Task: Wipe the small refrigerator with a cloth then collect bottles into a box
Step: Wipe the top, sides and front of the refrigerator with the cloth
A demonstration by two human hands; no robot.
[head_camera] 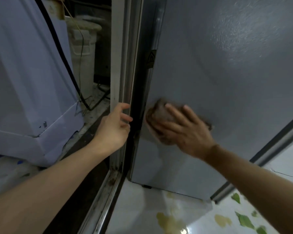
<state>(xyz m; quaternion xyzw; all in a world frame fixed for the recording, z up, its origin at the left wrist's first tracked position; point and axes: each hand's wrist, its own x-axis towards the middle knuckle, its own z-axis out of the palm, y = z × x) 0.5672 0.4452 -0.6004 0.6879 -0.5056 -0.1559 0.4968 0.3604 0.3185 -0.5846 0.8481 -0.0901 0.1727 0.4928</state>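
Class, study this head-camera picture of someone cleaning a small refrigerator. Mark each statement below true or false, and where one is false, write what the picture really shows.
1. The right hand presses a cloth against the grey side of the refrigerator. True.
2. The left hand holds a bottle. False: it holds nothing; its fingers reach toward the metal frame beside the refrigerator.
3. The cloth is bright blue. False: it looks brownish.
4. A black cable runs down across the white appliance on the left. True.
5. A box of bottles stands on the floor in front of the refrigerator. False: no box or bottles are in view.
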